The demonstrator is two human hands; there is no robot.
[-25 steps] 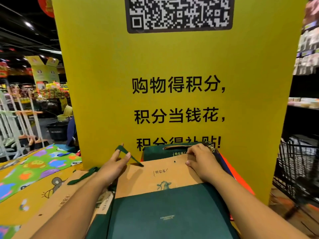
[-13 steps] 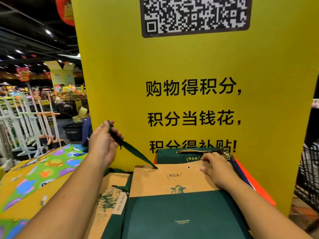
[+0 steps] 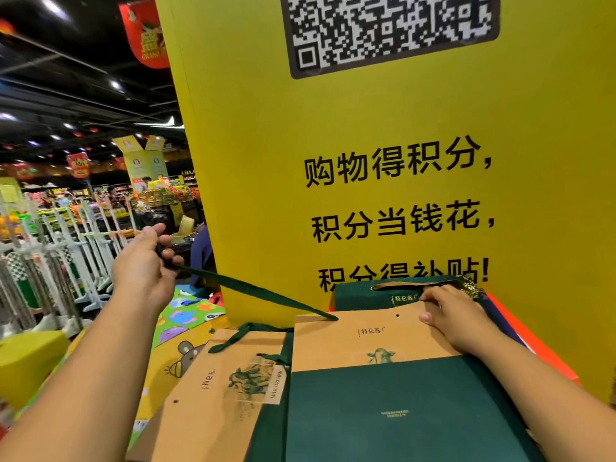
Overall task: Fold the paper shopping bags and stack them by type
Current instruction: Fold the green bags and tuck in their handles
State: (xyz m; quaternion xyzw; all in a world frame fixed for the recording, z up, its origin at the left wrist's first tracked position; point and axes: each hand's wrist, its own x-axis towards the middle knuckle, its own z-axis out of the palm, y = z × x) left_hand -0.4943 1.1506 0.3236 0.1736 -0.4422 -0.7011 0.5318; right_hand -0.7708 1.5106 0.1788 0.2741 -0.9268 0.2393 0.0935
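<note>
Bag: top bag (image 3: 383, 341) lies flat on the pile, kraft band far, green half near.
Ribbon: green ribbon handle (image 3: 253, 290) is taut, running from the bag's top-left corner up and left.
Left hand (image 3: 143, 265): fingers curled round the ribbon's far end, well left of the bag.
Right hand (image 3: 450, 315): flat on the kraft band's right side, pinning it, gripping nothing.
Call: the left hand likely brings the ribbon back right, along its own line.
Beyond: second bag (image 3: 226, 378) just left; yellow sign (image 3: 366, 128) behind.

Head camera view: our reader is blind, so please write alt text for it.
The left hand holds a green ribbon handle taut from a flat kraft-and-green paper bag, which the right hand presses down, before a yellow sign.
</note>
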